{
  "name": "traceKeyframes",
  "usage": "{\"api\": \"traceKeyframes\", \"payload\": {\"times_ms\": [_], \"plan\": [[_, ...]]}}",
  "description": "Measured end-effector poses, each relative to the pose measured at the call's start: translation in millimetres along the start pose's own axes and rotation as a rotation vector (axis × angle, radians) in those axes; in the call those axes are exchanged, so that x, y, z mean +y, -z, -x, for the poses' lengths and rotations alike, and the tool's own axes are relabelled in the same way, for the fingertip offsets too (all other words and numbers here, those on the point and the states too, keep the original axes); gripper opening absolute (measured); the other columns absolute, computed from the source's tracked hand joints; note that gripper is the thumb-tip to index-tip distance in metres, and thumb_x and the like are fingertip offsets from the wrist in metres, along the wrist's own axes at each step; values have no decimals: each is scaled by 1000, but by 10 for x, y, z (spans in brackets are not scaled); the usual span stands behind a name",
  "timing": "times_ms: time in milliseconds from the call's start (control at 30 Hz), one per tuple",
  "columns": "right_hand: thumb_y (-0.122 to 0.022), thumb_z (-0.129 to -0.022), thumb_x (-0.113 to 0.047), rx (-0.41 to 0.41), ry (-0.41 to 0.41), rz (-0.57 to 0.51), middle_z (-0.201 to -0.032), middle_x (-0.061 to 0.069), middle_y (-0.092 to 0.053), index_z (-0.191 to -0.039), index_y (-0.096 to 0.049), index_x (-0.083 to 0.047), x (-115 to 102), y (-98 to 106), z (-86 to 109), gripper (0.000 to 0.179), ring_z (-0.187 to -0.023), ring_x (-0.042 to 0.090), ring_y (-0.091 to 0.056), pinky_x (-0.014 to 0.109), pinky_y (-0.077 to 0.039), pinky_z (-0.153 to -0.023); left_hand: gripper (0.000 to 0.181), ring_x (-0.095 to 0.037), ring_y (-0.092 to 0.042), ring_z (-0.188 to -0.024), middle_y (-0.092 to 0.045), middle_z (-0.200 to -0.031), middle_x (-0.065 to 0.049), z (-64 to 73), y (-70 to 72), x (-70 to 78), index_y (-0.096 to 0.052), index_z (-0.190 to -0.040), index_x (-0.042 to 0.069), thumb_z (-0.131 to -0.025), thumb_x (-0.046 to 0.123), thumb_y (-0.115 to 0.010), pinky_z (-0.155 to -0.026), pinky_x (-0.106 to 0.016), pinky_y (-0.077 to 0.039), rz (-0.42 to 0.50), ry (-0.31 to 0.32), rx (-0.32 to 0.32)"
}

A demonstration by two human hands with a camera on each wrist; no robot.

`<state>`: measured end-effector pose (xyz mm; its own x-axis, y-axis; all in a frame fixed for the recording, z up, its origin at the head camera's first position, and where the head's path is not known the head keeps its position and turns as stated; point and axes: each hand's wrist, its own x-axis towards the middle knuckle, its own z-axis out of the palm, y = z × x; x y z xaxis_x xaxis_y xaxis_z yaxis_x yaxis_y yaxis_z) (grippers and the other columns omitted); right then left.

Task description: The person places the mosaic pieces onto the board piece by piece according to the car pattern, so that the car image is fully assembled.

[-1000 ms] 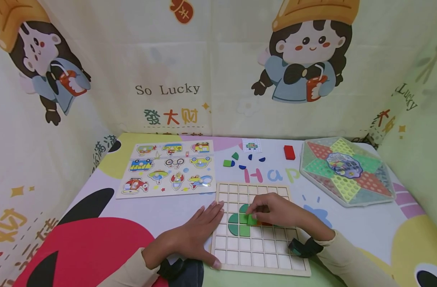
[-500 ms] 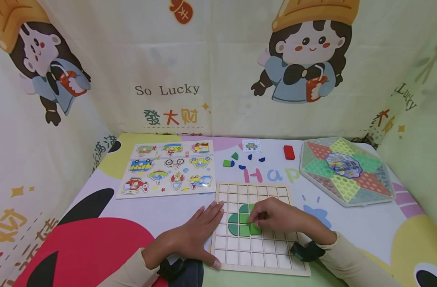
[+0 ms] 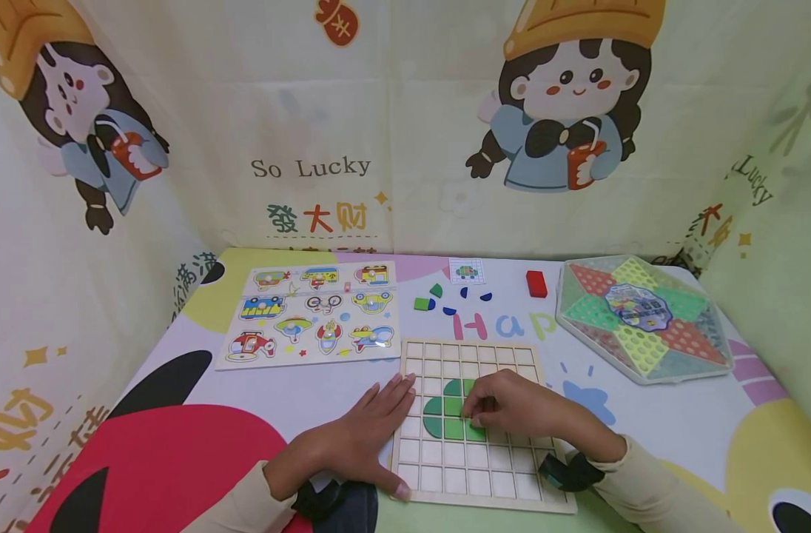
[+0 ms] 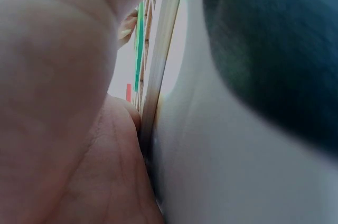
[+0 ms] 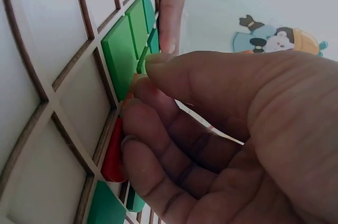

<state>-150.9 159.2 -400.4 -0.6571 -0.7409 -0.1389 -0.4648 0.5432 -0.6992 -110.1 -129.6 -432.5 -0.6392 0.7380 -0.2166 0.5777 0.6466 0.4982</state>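
Note:
A wooden grid board (image 3: pixel 485 485) lies in front of me with green pieces set in its cells. My left hand (image 3: pixel 365 429) lies spread along the board's left edge, fingertips on the frame. My right hand (image 3: pixel 512 400) is over the board's middle, fingers curled, thumb and index brought together at a green square piece (image 3: pixel 475 431). In the right wrist view, the tips meet beside the green square pieces (image 5: pixel 119 57), and a red piece (image 5: pixel 113 155) shows under the fingers. The exact contact is partly hidden. Darker green rounded pieces (image 3: pixel 433 417) sit on the left.
Behind the board lie a loose green square (image 3: pixel 421 303), several dark blue half-round pieces (image 3: pixel 449 311), a pattern card (image 3: pixel 468 271) and a red block (image 3: pixel 536 283). A vehicle puzzle board (image 3: pixel 312 318) lies at left, a star-patterned game box (image 3: pixel 645 314) at right.
The green square, tilted in my right hand a second ago, now lies flat in a cell nearer me. My right hand has shifted slightly down with it; my left hand has stayed put.

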Motion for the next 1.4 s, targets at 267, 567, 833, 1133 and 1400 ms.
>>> {"api": "traceKeyframes", "payload": {"times_ms": [267,567,833,1133,1400], "plan": [[-71,-90,-10,34,39,37,-84,-14,-64,-92,-74,-18,30,37,-34,9,-75,5,-56,24,-51,-67,122,-22,9,-147,5,-163,-1,3,-1,-2,-9,-157,8,-71,75,-64,-115,-53,1,-1,-1,2],[-69,-91,-8,91,41,-6,-93,-7,-70,-96,-75,-11,56,105,-193,8,-82,8,-59,25,-52,-74,121,-21,10,-147,5,-163,0,5,-11,-7,-10,-157,9,-71,76,-63,-115,-53,0,2,9,-5],[-68,-92,-7,109,53,-71,-95,-4,-71,-100,-75,-8,98,141,-386,10,-81,12,-60,25,-53,-73,120,-21,10,-147,5,-163,1,-3,-21,-19,-10,-157,10,-71,76,-62,-115,-54,-1,3,10,-9],[-68,-90,-2,168,53,-130,-95,2,-71,-97,-74,-4,134,212,-601,10,-79,15,-60,26,-53,-73,120,-21,10,-147,5,-163,0,-2,-7,0,-11,-157,9,-71,76,-63,-115,-54,-1,6,15,-11],[-69,-89,-2,295,24,-155,-93,5,-72,-99,-74,-1,188,261,-795,11,-77,17,-59,27,-51,-69,121,-19,11,-147,7,-163,1,-11,-22,-17,-9,-157,10,-71,77,-62,-115,-54,-1,5,13,-13]]}}
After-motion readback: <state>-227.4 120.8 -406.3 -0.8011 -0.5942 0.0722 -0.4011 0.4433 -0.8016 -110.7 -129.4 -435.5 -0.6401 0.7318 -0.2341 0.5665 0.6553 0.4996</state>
